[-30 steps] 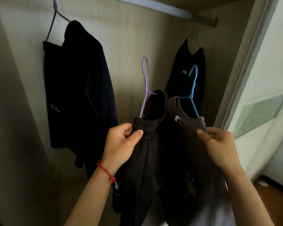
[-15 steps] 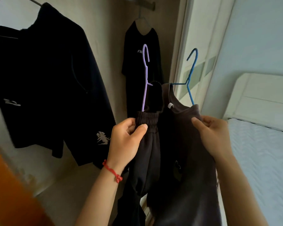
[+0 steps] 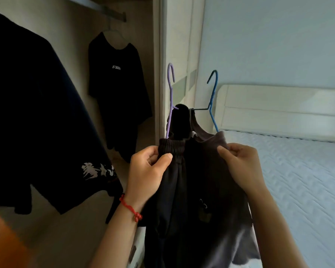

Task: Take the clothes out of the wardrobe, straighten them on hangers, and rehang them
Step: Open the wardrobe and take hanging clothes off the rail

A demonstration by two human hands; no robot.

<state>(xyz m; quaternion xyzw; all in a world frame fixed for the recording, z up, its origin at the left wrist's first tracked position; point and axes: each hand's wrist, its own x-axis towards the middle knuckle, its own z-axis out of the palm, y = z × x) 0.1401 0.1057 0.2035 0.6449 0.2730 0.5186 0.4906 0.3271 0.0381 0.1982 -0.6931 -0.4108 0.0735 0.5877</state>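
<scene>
Purple hanger [image 3: 170,97]: thin wire, hook upright at frame centre; your dark trousers [image 3: 172,182] hang from it, soft knit with a gathered elastic waistband
Blue hanger [image 3: 213,101]: thin wire, hook upright just right of the purple one; a dark brownish top [image 3: 217,190] hangs from it, matte cloth with a rounded neckline and a small white tag at the collar
Left hand [image 3: 145,175]: centre of the frame, thumb up, your thumb and fingers pinched shut on the trousers' waistband; a red cord bracelet [image 3: 130,208] with a knot circles the wrist
Right hand [image 3: 240,167]: right of centre, fingers curled and closed on the shoulder edge of the top beside the blue hanger's lower wire
Where the clothes are: both garments sit side by side, touching, between your hands, in front of the wardrobe's pale door frame [image 3: 162,64] rather than on the rail
Rail [image 3: 97,7]: grey metal bar, upper left
Black T-shirt [image 3: 118,89]: hangs from the rail on a pale hanger, upper middle left, small white chest logo
Large black garment [image 3: 37,117]: fills the left of the frame, close to you, white print near its hem
Bed [image 3: 298,180]: right half, pale quilted cover with a wavy stitched texture, smooth cream headboard [image 3: 278,111] behind it against a pale blue wall
Lower left corner: a blurred orange shape, too unclear to name
</scene>
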